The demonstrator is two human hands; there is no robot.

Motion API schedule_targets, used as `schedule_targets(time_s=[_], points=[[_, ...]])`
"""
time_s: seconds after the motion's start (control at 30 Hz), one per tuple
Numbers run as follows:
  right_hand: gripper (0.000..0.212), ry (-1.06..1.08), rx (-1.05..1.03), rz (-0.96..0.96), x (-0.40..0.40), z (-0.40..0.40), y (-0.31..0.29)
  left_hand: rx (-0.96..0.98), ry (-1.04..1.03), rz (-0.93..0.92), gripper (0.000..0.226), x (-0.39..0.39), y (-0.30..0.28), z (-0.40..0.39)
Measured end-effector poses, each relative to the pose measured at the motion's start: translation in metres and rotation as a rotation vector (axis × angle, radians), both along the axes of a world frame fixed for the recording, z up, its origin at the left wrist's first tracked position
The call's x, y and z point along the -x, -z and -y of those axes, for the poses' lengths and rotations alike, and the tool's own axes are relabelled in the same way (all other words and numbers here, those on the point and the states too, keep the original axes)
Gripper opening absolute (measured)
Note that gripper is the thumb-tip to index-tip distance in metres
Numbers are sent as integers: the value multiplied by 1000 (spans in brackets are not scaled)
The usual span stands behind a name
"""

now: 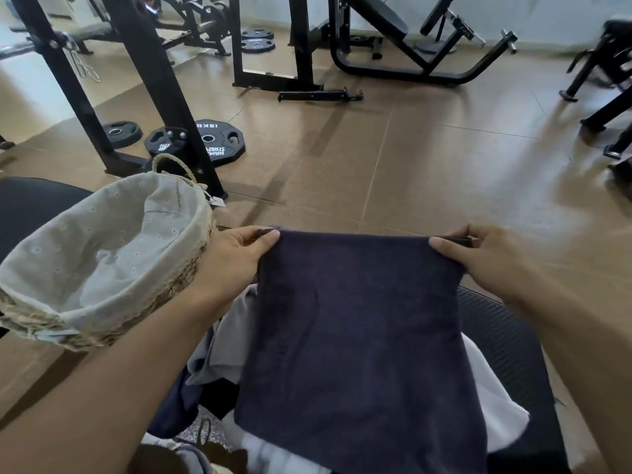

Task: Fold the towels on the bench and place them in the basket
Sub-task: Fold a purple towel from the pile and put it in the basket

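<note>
Towel [359, 336] lengthwise, pinched far corners, both hands [232, 261] [485, 261].

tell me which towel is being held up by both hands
The navy towel, pinched at its top corners by the left hand and right hand; the grey towel lies beneath.

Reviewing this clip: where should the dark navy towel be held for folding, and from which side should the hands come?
By its two far top corners, as now: the left hand pinches one corner, the right hand the other, each coming in from its own outer side. Held so, the navy towel hangs flat with a taut top edge, ready to fold. The basket sits to the left.
</note>
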State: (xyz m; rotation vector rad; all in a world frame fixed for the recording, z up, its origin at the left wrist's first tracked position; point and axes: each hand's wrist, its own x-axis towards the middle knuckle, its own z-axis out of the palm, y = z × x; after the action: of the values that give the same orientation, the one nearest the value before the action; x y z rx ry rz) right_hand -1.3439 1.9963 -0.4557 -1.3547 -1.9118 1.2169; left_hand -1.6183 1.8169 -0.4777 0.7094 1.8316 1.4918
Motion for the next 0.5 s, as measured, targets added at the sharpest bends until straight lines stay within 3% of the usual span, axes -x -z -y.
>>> schedule_targets(time_s=[0.1, 0.23, 0.37, 0.5], points=[[21, 73, -120, 4, 4, 4, -6, -41, -67, -126, 16, -10, 0, 0], [27, 66, -204, -24, 18, 39, -16, -97, -93, -103, 17, -46, -9, 5], [22, -38, -102, -133, 39, 89, -2, -120, 14, -116, 12, -91, -7, 20], [12, -94, 150, -269, 51, 116, 13, -142, 10, -183, 11, -113, -2, 25]])
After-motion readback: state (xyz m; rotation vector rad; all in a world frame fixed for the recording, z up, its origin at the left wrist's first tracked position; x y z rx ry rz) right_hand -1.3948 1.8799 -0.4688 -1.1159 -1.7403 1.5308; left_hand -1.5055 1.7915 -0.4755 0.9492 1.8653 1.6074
